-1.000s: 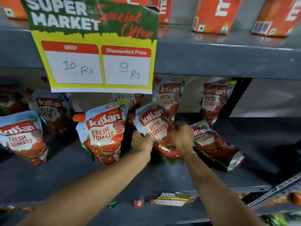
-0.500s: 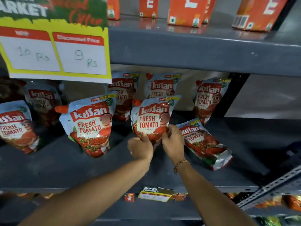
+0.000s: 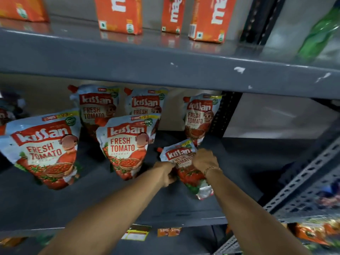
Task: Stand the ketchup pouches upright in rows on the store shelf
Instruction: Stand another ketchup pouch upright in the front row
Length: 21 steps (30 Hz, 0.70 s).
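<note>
A ketchup pouch (image 3: 185, 173) lies tilted on the grey shelf (image 3: 114, 205) at the front right. My left hand (image 3: 167, 172) grips its left edge and my right hand (image 3: 204, 160) grips its upper right corner. Left of it a second pouch (image 3: 127, 144) stands upright in the front row, and a third pouch (image 3: 44, 148) stands further left. Behind them stand three more pouches: one at the back left (image 3: 95, 109), one at the back middle (image 3: 145, 103), one at the back right (image 3: 200, 116).
The shelf above (image 3: 165, 57) carries orange cartons (image 3: 119, 13) and a green bottle (image 3: 320, 34). A black upright post (image 3: 226, 115) bounds the bay on the right, with a perforated grey rail (image 3: 303, 181) beyond it. Small price tags (image 3: 136, 233) hang below the shelf edge.
Both hands have left the middle front pouch, which now stands upright, and have moved right onto the lying pouch. The view has shifted right, so the offer sign is out of frame.
</note>
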### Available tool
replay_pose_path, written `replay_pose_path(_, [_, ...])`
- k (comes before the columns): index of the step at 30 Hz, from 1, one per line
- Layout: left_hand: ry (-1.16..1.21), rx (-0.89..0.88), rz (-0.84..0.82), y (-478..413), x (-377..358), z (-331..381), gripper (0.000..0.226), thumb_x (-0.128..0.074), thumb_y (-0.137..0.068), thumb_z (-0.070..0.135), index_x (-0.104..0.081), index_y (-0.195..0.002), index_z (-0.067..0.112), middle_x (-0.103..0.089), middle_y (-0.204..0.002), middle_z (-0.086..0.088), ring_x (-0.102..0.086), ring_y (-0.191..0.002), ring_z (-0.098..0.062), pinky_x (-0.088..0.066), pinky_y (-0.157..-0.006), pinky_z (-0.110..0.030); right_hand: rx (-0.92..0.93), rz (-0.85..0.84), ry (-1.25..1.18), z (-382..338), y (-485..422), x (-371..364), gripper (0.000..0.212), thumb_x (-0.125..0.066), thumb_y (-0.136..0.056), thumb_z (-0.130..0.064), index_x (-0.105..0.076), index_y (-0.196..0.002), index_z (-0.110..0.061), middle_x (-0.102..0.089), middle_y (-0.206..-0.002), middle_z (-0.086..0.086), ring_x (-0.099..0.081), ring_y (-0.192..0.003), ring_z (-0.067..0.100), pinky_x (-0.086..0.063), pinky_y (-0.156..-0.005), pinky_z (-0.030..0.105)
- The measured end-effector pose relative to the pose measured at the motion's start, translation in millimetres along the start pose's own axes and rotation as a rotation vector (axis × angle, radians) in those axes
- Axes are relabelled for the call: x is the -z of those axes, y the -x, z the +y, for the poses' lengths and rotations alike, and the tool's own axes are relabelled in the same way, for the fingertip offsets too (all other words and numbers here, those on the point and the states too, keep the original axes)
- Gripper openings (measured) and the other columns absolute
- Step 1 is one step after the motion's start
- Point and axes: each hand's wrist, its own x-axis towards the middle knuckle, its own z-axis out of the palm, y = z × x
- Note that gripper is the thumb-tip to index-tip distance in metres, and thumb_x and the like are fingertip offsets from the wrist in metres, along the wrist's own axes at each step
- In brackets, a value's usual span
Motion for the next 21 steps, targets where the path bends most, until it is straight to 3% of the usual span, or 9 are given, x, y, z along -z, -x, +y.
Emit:
replay_pose_path(2, [0.031, -0.018, 0.016, -2.1, 1.5, -4.3, 0.037, -0.053, -0.094, 0.007, -0.051, -0.13, 0.003, -0.057, -0.122, -0.015, -0.056, -0.112, -0.029, -0.047, -0.081, -0.035, -0.017, -0.021, -0.072, 3.2, -2.3, -0.3, 0.033, -0.047, -0.087, -0.018, -0.058, -0.116, -0.005, -0.057, -0.128, 0.019, -0.054, -0.117, 0.037, -0.048, -0.098, 0.04])
replay_pose_path(4, [0.001, -0.066, 0.069, -5.0, 2.3, -8.8, 0.035, -0.057, -0.09, 0.002, -0.054, -0.125, 0.0, -0.06, -0.116, -0.014, -0.057, -0.101, -0.026, -0.05, -0.078, -0.035, -0.006, -0.007, -0.139, 5.8, -2.0, 1.0, 0.029, -0.05, -0.085, -0.014, -0.061, -0.11, -0.003, -0.061, -0.122, 0.019, -0.058, -0.111, 0.036, -0.051, -0.091, 0.036])
replay_pose_path(7, [-0.172, -0.239, 0.291, 0.2, -1.7, -9.3, 0.025, -0.064, -0.084, 0.004, -0.064, -0.108, -0.004, -0.067, -0.099, -0.015, -0.064, -0.086, -0.03, -0.054, -0.074, -0.036, 0.017, 0.11, -0.283, 9.5, 2.3, 3.7, 0.022, -0.05, -0.087, -0.011, -0.066, -0.097, 0.001, -0.068, -0.109, 0.018, -0.064, -0.098, 0.034, -0.05, -0.075, 0.031])
replay_pose_path(9, [-0.297, -0.421, 0.4, 9.3, -3.5, -1.0, 0.02, -0.064, -0.085, 0.012, -0.068, -0.101, 0.001, -0.071, -0.102, -0.015, -0.068, -0.092, -0.032, -0.055, -0.078, -0.036, 0.105, 0.241, -0.391, 10.6, 7.3, 4.1, 0.02, -0.05, -0.088, -0.01, -0.066, -0.094, 0.0, -0.07, -0.103, 0.017, -0.065, -0.094, 0.033, -0.051, -0.076, 0.032])
replay_pose_path(14, [-0.354, -0.896, 0.422, 35.7, 3.2, 12.9, 0.017, -0.06, -0.089, 0.013, -0.063, -0.102, 0.002, -0.071, -0.101, -0.011, -0.065, -0.091, -0.02, -0.051, -0.079, -0.029, 0.368, 0.465, -0.74, 16.5, 13.9, -7.4, 0.019, -0.052, -0.09, -0.009, -0.061, -0.107, -0.006, -0.066, -0.108, 0.012, -0.061, -0.102, 0.026, -0.051, -0.092, 0.039])
replay_pose_path(16, [-0.398, -0.923, 0.466, 36.0, 9.1, 8.9, 0.016, -0.06, -0.089, 0.011, -0.061, -0.101, 0.0, -0.07, -0.101, -0.012, -0.065, -0.092, -0.022, -0.048, -0.077, -0.027, 0.405, 0.417, -0.754, 21.7, 11.9, -20.6, 0.02, -0.054, -0.089, -0.008, -0.058, -0.108, -0.006, -0.065, -0.108, 0.013, -0.062, -0.1, 0.025, -0.052, -0.09, 0.041])
replay_pose_path(19, [-0.384, -0.892, 0.469, 30.9, 15.9, 1.7, 0.022, -0.061, -0.088, 0.01, -0.061, -0.107, -0.001, -0.069, -0.105, -0.009, -0.065, -0.098, -0.02, -0.049, -0.081, -0.027, 0.348, 0.277, -0.849, 28.6, 10.4, -28.8, 0.026, -0.057, -0.089, -0.011, -0.055, -0.115, -0.008, -0.064, -0.107, 0.008, -0.059, -0.092, 0.014, -0.049, -0.076, 0.017])
replay_pose_path(21, [-0.309, -0.881, 0.413, 29.9, 15.1, 2.6, 0.025, -0.062, -0.086, 0.007, -0.061, -0.11, 0.002, -0.068, -0.103, -0.007, -0.066, -0.102, -0.023, -0.051, -0.086, -0.031, 0.308, 0.221, -1.061, 25.2, 7.1, -20.4, 0.026, -0.061, -0.088, -0.017, -0.056, -0.113, -0.013, -0.063, -0.103, 0.001, -0.059, -0.091, 0.011, -0.048, -0.075, 0.015])
